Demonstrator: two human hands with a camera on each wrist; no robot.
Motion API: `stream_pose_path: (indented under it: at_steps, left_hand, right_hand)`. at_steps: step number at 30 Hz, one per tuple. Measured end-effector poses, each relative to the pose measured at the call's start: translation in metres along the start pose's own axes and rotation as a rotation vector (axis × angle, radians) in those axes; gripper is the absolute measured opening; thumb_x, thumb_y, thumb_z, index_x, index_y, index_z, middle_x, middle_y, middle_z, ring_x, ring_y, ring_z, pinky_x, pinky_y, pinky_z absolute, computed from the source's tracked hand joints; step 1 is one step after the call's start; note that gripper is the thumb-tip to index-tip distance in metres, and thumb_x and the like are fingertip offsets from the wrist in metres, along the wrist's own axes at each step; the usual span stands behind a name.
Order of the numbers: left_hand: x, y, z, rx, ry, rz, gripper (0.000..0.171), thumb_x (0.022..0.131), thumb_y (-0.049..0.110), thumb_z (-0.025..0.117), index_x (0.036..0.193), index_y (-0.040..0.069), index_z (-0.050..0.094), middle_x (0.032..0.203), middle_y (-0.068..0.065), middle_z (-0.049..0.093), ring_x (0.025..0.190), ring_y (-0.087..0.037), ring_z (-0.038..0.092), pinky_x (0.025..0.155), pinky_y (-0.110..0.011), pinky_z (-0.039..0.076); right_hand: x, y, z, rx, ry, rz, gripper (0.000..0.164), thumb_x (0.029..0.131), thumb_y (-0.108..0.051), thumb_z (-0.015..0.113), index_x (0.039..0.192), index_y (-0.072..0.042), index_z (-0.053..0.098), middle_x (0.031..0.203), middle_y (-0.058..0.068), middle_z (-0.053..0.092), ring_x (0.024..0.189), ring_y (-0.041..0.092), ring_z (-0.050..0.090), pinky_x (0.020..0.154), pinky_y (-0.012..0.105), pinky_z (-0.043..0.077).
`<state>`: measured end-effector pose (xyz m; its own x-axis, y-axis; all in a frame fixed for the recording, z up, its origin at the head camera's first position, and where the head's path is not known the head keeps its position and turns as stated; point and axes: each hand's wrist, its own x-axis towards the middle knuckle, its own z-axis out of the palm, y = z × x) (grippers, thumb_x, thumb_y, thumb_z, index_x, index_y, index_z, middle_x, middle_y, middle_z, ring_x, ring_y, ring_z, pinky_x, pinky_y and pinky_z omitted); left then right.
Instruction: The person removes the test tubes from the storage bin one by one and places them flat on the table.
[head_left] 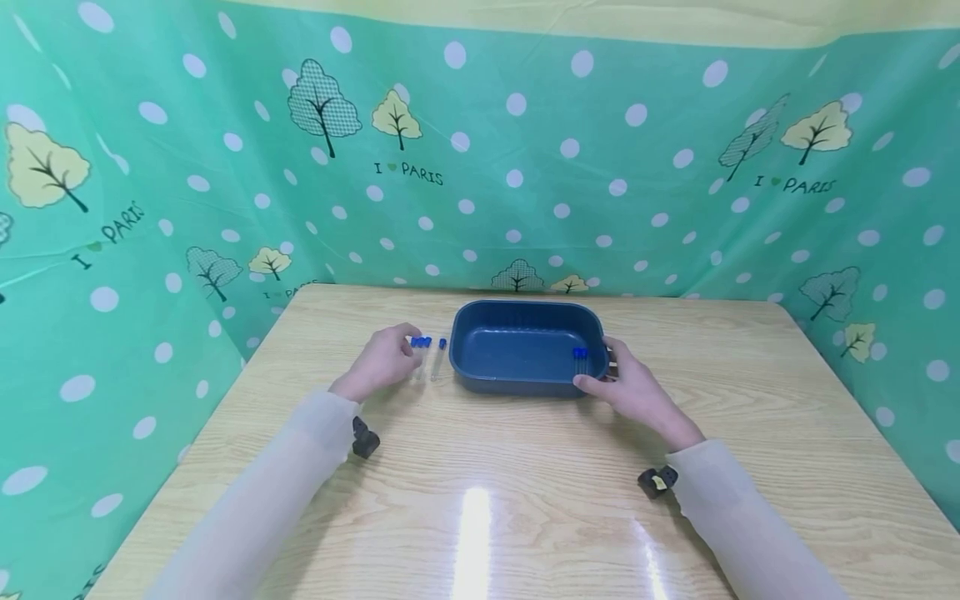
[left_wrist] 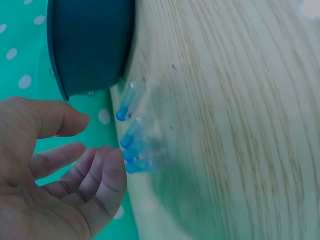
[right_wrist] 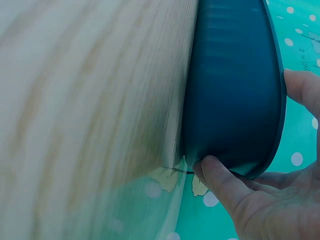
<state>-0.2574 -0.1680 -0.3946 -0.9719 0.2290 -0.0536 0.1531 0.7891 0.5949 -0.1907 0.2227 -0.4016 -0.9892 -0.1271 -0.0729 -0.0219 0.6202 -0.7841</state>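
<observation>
A dark blue plastic basin (head_left: 517,387) stands on the table, with two blue-capped clear tubes (head_left: 581,360) inside at its right end. My right hand (head_left: 633,387) holds the basin's right end, thumb at the rim and fingers against the outer wall (right_wrist: 235,90). Left of the basin, several small clear tubes with blue caps lie on the wood; one tube (head_left: 438,358) is apart, the others (left_wrist: 137,147) lie close together. My left hand (head_left: 386,360) hovers beside that group, thumb and fingers (left_wrist: 107,185) apart with nothing between them.
The light wood table (head_left: 525,467) carries glare streaks near its front. A green dotted cloth (head_left: 480,167) hangs behind and along both sides. Each wrist wears a small black device, as on the left wrist camera (head_left: 365,438).
</observation>
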Motion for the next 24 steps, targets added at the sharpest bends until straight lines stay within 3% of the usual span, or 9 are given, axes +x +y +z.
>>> stream_pose_path:
  at_steps: [7,24]
  left_hand:
    - [-0.004,0.017,0.002,-0.008,0.009,0.062,0.047,0.084,0.013,0.064,0.129,0.005,0.054,0.095,-0.009,0.062,0.081,-0.021,0.058,0.068,-0.033,0.050]
    - [-0.010,0.050,0.005,0.012,0.061,0.198,0.039,0.083,0.009,0.062,0.122,0.000,0.060,0.082,-0.006,0.063,0.066,-0.017,0.057,0.060,-0.030,0.047]
  right_hand:
    - [0.000,-0.001,0.000,0.004,-0.002,0.002,0.091,0.084,-0.046,0.069,0.151,-0.009,0.017,0.149,0.022,0.030,0.126,0.044,0.044,0.095,0.055,0.043]
    - [0.001,0.000,0.001,0.001,0.006,0.006,0.091,0.085,-0.044,0.069,0.151,-0.010,0.018,0.148,0.022,0.031,0.125,0.044,0.045,0.095,0.056,0.043]
